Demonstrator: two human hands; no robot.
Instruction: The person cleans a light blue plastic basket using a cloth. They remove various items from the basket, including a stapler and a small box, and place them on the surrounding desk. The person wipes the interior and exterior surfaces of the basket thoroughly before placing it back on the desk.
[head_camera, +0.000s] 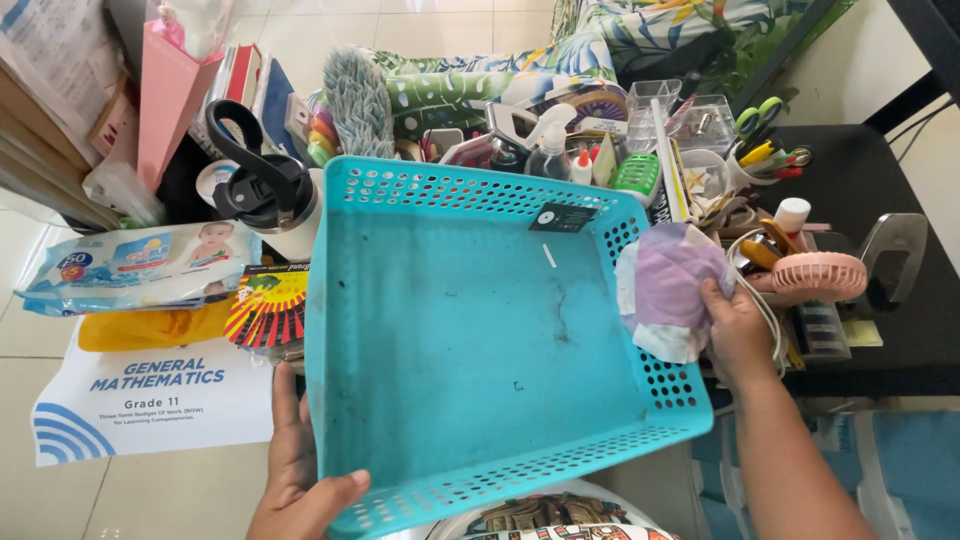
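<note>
The left hand (300, 480) grips the blue basket (470, 330) by its corner, and the right hand (738, 335) presses a purple cloth (670, 285) on its side.

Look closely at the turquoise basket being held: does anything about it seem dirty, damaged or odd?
Yes. The basket is empty, yet its floor carries dark smudges and scuffs near the middle. The right hand presses a purple-and-white cloth against its right wall; the left hand grips the near corner.

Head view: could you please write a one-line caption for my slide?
Left hand holds an empty turquoise basket while right hand presses a purple cloth to its side.
</note>
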